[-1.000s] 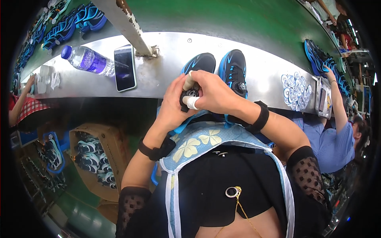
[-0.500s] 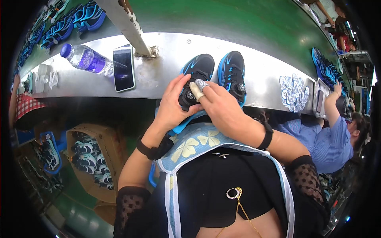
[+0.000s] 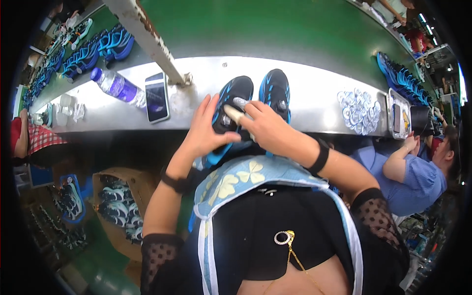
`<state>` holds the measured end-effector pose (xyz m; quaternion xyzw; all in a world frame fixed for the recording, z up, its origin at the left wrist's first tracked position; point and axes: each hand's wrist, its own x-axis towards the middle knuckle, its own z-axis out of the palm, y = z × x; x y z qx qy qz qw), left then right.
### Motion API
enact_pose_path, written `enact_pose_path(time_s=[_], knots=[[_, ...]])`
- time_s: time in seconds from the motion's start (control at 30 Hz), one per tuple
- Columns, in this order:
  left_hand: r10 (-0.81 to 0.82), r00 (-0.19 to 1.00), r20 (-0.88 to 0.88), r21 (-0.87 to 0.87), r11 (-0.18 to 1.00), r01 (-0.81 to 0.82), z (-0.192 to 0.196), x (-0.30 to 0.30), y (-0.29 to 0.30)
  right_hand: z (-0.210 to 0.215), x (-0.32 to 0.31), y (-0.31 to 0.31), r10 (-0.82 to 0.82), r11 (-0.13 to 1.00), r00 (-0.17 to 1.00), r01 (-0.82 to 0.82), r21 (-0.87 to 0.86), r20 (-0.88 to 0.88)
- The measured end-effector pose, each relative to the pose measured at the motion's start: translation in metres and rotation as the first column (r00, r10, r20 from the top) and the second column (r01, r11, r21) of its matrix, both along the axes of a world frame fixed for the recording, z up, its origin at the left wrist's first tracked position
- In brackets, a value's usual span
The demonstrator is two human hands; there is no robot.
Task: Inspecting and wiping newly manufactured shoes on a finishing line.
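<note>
A pair of black-and-blue shoes stands on the steel bench edge in front of me. My left hand (image 3: 200,129) lies along the left shoe (image 3: 239,88), fingers stretched up its outer side and thumb spread across it near the opening. My right hand (image 3: 268,127) reaches over the same shoe from the right. A beige cover and a silvery one wrap two of its digits, which come close together above the shoe's round dial (image 3: 225,120); anything between them is hidden. Beside it, the right shoe (image 3: 276,86) stands untouched, toe pointing away, with its own dial on the tongue.
A water bottle (image 3: 119,87) and a phone (image 3: 157,97) lie left, by a metal post (image 3: 147,37). To the right are a pile of round discs (image 3: 359,112) and a tray (image 3: 398,115). A co-worker (image 3: 403,169) sits right. Beyond runs a green surface (image 3: 236,29) with shoe rows.
My left hand has loosened, its thumb and fingers wider apart. The right hand's covered fingers have shifted left over the shoe. The whole view has moved slightly.
</note>
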<state>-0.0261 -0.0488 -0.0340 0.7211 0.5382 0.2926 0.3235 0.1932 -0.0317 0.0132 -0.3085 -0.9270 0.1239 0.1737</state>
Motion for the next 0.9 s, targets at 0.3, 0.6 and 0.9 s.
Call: enact_pose_path(time_s=[0.3, 0.6, 0.9], knots=[[-0.300, 0.946, -0.120, 0.049, 0.950, 0.308, 0.060, 0.010, -0.050, -0.056, 0.141, 0.029, -0.694, 0.617, 0.713, 0.516, -0.595, -0.102], [-0.387, 0.851, -0.355, -0.251, 0.916, 0.312, 0.042, 0.054, 0.011, -0.055, 0.069, -0.003, -0.767, 0.406, 0.610, 0.222, -0.887, -0.199], [0.103, 0.990, -0.093, 0.285, 0.956, -0.073, 0.050, 0.045, 0.198, -0.116, 0.126, 0.009, -0.622, 0.773, 0.749, 0.633, -0.032, -0.227]])
